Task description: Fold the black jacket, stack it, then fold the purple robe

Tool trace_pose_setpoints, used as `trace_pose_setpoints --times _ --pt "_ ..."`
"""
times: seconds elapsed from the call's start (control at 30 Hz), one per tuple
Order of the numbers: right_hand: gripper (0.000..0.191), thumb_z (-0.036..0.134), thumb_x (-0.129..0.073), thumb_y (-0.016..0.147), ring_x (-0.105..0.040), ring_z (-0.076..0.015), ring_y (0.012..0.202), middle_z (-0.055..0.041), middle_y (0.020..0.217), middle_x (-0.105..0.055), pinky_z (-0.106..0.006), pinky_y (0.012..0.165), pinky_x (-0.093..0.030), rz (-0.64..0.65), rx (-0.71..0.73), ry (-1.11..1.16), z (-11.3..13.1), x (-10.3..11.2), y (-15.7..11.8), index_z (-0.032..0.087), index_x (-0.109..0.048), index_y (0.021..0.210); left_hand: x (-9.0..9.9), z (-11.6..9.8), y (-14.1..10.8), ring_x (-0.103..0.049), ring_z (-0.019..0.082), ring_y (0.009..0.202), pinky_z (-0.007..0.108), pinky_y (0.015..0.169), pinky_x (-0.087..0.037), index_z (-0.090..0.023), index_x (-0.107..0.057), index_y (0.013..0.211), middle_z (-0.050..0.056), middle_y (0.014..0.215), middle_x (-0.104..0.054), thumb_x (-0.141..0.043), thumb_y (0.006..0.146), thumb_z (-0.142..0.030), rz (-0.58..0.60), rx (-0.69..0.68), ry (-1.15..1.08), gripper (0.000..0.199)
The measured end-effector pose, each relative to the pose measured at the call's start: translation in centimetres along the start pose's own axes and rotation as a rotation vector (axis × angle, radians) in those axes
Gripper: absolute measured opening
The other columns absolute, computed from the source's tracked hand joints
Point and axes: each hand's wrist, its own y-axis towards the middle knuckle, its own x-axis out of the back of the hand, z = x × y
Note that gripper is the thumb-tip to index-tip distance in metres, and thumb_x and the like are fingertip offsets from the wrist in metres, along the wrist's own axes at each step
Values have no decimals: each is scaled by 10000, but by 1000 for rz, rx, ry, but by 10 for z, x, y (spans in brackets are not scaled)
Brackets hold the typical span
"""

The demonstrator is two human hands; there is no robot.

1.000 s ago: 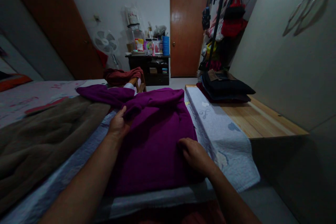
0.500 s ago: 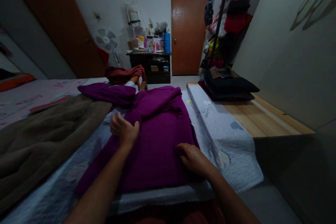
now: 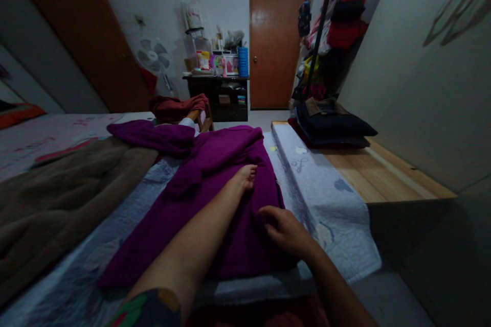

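Observation:
A purple long-sleeved garment (image 3: 226, 235), thick and soft-looking, lies spread before me, with folds across its upper part. One purple sleeve stretches out to the far left. My left hand (image 3: 247, 178) reaches across to the garment's right half, its fingers curled in on the cloth there. Lower down, near the right edge, my right hand (image 3: 286, 229) rests on the garment with bent fingers, and a gap shows between thumb and forefinger. The fabric under both palms is hidden.
A brown fleecy cloth (image 3: 69, 199) lies to the left. A pale quilted cover (image 3: 303, 163) runs beneath the garment and over a raised ledge on the right. Folded dark clothes (image 3: 333, 125) are stacked on the wooden board (image 3: 399, 179). A fan (image 3: 153, 56) stands behind.
My left hand has swung right, from the garment's left side to its right half, and its spread fingers have curled. Cloth now bunches at the left of the garment. My right hand has barely moved.

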Motion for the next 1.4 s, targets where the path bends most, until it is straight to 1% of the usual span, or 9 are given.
trace_pose_setpoints --times 0.2,0.33,0.43,0.5,0.63,0.83,1.0,1.2,1.4 --pt "395 87 -492 762 -621 -175 1012 -34 1082 -688 -288 914 -446 49 15 26 -7 -8 2 205 -629 1114 -12 -15 24 -671 259 837 426 803 -533 -137 -589 1106 115 934 -698 -633 755 -190 -154 -154 141 357" --pt "395 180 -565 788 -598 -194 1067 -52 1154 -664 -301 952 -424 120 5 -5 -13 -18 1 200 -606 1180 -6 -10 26 -479 241 1259 347 1075 -354 -213 -429 1363 95 1378 -506 -660 674 -36 -286 -454 330 748" --pt "428 312 -628 798 -590 -219 1091 -72 1195 -650 -317 956 -425 175 -31 -14 -10 -21 -2 198 -598 1209 6 1 25 -413 276 1325 348 1101 -305 -248 -424 1389 101 1441 -420 -661 660 -21 -358 -645 689 799" --pt "416 340 -617 815 -598 -221 1075 -75 1183 -655 -319 945 -432 180 -38 14 -6 -20 -5 194 -602 1204 13 9 24 -455 305 1290 374 1075 -329 -239 -434 1380 134 1402 -454 -682 655 -39 -374 -622 804 792" --pt "287 320 -494 902 -621 -183 1004 -44 1081 -688 -290 903 -453 107 3 167 -6 -17 -7 201 -635 1122 19 12 22 -511 298 1229 360 1006 -382 -188 -317 1412 166 1340 -518 -744 616 -64 -446 -477 597 912" --pt "350 238 -350 916 -535 -206 1177 -92 1221 -623 -402 1052 -378 -422 -99 31 -46 -18 -2 201 -608 1150 21 20 0 -659 278 832 343 709 -503 -151 -530 1113 111 901 -685 -787 598 -156 -390 -290 435 576" --pt "534 297 -415 899 -300 -250 1399 -177 1505 -347 -469 1129 -268 -214 -158 -260 -67 -38 -1 108 -410 1399 22 37 -18 -642 238 894 347 814 -496 -173 -502 1170 99 1002 -675 -783 577 -89 -355 -326 414 662" --pt "626 375 -500 888 -143 -310 1448 -138 1577 -187 -567 1135 -128 -79 -214 -509 -47 -55 -4 129 -358 1447 22 54 -38 -621 179 1000 324 911 -476 -203 -267 1409 112 1203 -622 -680 683 -72 -294 -414 344 846" --pt "582 353 -488 888 -183 -273 1443 -169 1559 -234 -476 1142 -200 -40 -190 -315 -55 -43 1 108 -405 1409 26 73 -87 -604 219 997 315 865 -490 -194 -564 1224 81 1155 -636 -682 667 -137 -25 -380 553 573"
